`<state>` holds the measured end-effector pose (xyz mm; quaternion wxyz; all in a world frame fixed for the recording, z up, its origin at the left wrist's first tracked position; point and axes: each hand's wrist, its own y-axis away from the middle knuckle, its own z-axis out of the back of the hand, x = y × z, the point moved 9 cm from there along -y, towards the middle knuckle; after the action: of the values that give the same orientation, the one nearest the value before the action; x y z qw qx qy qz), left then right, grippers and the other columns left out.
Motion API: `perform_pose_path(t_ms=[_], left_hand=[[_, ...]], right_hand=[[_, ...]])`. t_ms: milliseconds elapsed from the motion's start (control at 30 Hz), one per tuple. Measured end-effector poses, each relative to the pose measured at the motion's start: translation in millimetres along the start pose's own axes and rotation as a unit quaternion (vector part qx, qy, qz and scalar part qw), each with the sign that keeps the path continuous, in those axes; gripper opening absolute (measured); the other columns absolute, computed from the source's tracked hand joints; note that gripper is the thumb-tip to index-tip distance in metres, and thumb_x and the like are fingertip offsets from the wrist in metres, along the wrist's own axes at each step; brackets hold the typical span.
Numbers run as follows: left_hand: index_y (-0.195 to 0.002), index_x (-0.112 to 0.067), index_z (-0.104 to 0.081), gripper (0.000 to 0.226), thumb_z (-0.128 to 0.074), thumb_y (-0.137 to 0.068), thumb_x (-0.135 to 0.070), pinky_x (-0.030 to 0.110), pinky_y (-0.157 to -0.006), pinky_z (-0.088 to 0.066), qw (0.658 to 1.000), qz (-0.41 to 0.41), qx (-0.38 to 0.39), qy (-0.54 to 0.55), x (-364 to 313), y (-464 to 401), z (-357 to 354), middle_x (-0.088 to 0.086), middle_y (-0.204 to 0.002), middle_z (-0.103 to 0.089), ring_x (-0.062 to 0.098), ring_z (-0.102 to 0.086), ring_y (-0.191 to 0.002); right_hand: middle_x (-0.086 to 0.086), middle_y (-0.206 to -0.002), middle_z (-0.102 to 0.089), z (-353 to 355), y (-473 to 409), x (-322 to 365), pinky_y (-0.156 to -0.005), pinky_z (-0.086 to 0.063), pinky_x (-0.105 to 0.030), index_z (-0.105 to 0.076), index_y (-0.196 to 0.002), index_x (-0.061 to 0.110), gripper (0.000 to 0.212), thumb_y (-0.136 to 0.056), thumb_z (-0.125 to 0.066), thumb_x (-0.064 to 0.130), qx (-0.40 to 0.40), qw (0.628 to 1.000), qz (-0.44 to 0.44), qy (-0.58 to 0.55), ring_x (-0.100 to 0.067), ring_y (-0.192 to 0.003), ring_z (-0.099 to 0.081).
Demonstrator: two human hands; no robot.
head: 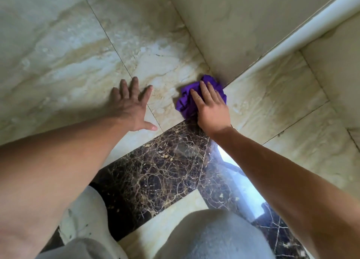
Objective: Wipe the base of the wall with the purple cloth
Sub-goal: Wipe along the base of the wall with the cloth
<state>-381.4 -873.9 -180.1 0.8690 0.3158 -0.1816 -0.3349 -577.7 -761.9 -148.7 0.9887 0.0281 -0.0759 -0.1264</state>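
left hand (pixel 132 108): flat on the pale tile, fingers spread wide, holding nothing. Reads as a brace for body weight, well left of the cloth.
grout line (pixel 116 48): runs from far to near under the left palm's right edge.
cloth (pixel 187 101): purple, bunched in a loose wad, centre of view, far end pushed into the corner where the wall foot meets the tile.
right hand (pixel 211 109): palm down on the cloth, fingers extended and close together, pressing rather than gripping. Thumb hidden, so can't tell if it hooks an edge.
wall (pixel 233 35): pale panel rising from the far right of the cloth; its bottom edge touches the cloth.
pipe (pixel 303 35): white, runs diagonally along the wall on the right, clear of the cloth.
dark marble (pixel 165 161): strip near the person, below both hands; cloth's near edge just reaches it.
knees (pixel 210 235): grey trousers at the near edge, person is crouched.
handling: cloth looks light and soft, will fold and bunch, likely to slide on the glossy tile. Best held by flat palm pressure on the wad's middle, fingertips driving the far edge into the joint.
stage: judged mid-wipe, at the corner.
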Motion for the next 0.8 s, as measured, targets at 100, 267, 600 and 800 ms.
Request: perform_pose_path(t_ms=[100, 267, 600, 800], left_hand=[[-0.152, -0.034, 0.028, 0.133, -0.051, -0.063, -0.094, 0.068, -0.118, -0.006, 1.0, 0.002, -0.016, -0.004, 12.7, -1.2, 4.9, 0.018, -0.162, 0.031, 0.053, 0.016, -0.148], [-0.153, -0.036, 0.023, 0.138, -0.054, -0.056, -0.096, 0.076, -0.112, -0.01, 0.997, 0.048, -0.039, 0.035, 69.8, -14.4, 23.8, 0.012, -0.164, 0.029, 0.047, 0.017, -0.15], [-0.149, -0.045, 0.029, 0.15, -0.06, -0.04, -0.098, 0.081, -0.108, -0.013, 0.995, 0.032, -0.007, 0.096, 98.9, -44.8, 32.0, -0.001, -0.161, 0.037, 0.036, 0.025, -0.151], [-0.146, -0.045, 0.033, 0.151, -0.069, -0.045, -0.091, 0.081, -0.108, -0.015, 0.992, 0.038, 0.023, 0.115, 100.4, -49.7, 26.3, -0.001, -0.155, 0.046, 0.036, 0.032, -0.148]], right_hand=[[-0.023, -0.162, -0.021, -3.4, -42.4, -6.7, -0.121, -0.023, -0.048, -0.036, -0.153, 0.016, 0.063, -0.092, -0.051, 0.008, 0.014, 0.993, -0.112, -0.034, -0.04, -0.149, -0.023], [-0.022, -0.163, -0.019, -6.2, -60.0, -3.4, -0.12, -0.023, -0.051, -0.034, -0.154, 0.018, 0.07, -0.088, -0.056, 0.014, 0.022, 0.994, -0.089, -0.054, -0.04, -0.15, -0.02], [-0.025, -0.162, -0.02, -2.8, -136.1, 12.8, -0.121, -0.02, -0.046, -0.04, -0.151, 0.016, 0.066, -0.091, -0.046, 0.042, 0.02, 0.995, -0.054, -0.086, -0.04, -0.15, -0.019], [-0.017, -0.166, -0.012, 3.6, -213.2, 36.4, -0.124, -0.012, -0.041, -0.034, -0.154, 0.023, 0.06, -0.101, -0.038, 0.051, 0.039, 0.994, -0.061, -0.085, -0.031, -0.154, -0.009]])
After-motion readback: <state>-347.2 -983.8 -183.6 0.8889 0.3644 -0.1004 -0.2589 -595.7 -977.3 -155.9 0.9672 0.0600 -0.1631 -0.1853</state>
